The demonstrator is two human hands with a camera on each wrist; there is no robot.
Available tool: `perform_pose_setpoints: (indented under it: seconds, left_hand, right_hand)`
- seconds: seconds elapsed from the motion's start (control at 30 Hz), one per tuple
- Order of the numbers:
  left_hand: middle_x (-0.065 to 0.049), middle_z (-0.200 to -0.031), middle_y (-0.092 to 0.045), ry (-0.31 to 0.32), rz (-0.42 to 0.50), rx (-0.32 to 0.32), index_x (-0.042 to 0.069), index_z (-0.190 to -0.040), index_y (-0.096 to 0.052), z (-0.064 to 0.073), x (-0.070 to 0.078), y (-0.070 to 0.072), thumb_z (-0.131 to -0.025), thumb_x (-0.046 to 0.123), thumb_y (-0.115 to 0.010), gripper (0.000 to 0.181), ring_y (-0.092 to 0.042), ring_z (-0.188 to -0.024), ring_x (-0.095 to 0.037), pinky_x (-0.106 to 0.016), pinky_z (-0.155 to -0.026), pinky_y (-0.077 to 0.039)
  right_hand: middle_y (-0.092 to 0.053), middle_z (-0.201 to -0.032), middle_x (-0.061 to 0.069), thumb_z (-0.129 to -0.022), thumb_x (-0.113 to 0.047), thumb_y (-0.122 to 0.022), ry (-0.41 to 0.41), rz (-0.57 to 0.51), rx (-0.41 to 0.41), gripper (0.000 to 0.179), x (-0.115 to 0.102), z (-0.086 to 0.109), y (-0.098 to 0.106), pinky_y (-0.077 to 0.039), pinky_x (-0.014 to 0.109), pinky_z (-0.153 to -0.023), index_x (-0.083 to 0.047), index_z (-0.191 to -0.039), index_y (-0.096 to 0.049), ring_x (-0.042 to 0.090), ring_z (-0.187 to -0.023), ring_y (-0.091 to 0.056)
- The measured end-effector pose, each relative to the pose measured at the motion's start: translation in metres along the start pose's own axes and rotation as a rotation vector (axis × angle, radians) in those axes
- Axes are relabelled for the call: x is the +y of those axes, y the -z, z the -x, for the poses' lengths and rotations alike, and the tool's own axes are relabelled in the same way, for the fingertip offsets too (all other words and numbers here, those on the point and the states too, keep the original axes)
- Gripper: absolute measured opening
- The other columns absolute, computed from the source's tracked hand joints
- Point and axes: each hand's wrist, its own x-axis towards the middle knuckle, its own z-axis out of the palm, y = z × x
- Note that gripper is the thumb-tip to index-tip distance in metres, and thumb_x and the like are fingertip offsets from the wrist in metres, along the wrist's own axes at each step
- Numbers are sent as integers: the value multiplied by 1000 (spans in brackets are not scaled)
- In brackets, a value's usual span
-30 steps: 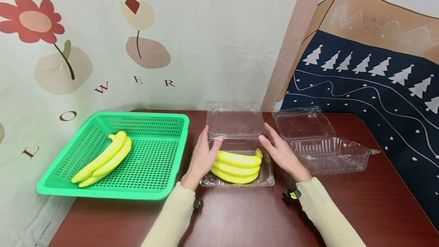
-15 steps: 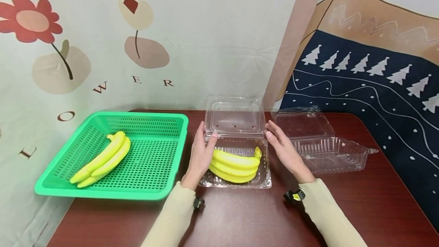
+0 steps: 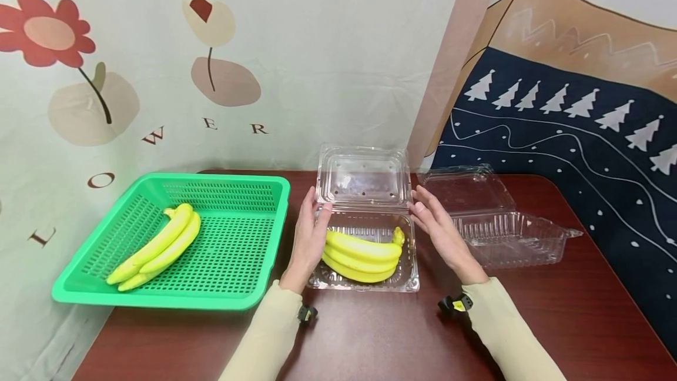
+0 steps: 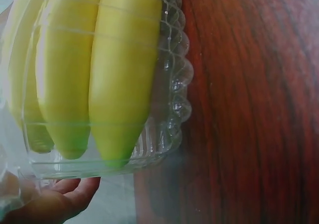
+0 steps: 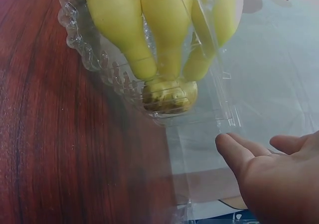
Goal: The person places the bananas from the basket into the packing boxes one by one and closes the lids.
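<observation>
A bunch of yellow bananas [image 3: 362, 257] lies in the base of a clear plastic clamshell container [image 3: 365, 286], its stem toward the right. The container's hinged lid [image 3: 364, 176] leans back behind the base. My left hand [image 3: 305, 243] is along the container's left side with extended fingers, near the hinge. At the right side my right hand [image 3: 440, 234] has its fingers stretched out by the hinge corner. The right wrist view shows those fingertips [image 5: 224, 143] close to the container's edge; contact cannot be told. Part of the left hand is behind the clear wall in the left wrist view.
A green perforated basket [image 3: 233, 298] at the left holds more bananas [image 3: 158, 246]. A second clear clamshell container [image 3: 513, 240] stands open at the right. The reddish-brown table [image 3: 365, 340] meets a printed cloth [image 3: 296, 75] behind.
The container's lid has risen to a steeper tilt. My hands have drawn slightly apart, the left a little leftward and the right a little rightward. The bananas in the container have shifted slightly left.
</observation>
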Motion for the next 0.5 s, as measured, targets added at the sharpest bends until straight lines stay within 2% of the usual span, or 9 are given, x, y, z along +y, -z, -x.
perform_pose_setpoints:
  seconds: [0.27, 0.5]
  left_hand:
    - [-14, -154, -44, -23, 79, 36, 9, -164, -24, 0, -2, -3, -106, 36, -50, 70, -44, -145, -28, -43, -119, -35]
    - [-13, -141, -50, -63, 69, 76, 7, -164, -25, -1, -3, -3, -105, 42, -46, 72, -51, -133, -28, -45, -115, -37]
  right_hand:
    - [-33, -161, 25, -112, -23, -43, 27, 23, 34, 60, -1, 0, 2, -36, 43, -115, 1, -162, -21, 40, -148, -38]
    - [-37, -157, 25, -111, -22, -44, 35, 75, 38, 61, -4, 0, 2, -35, 48, -116, -1, -163, -21, 41, -148, -37]
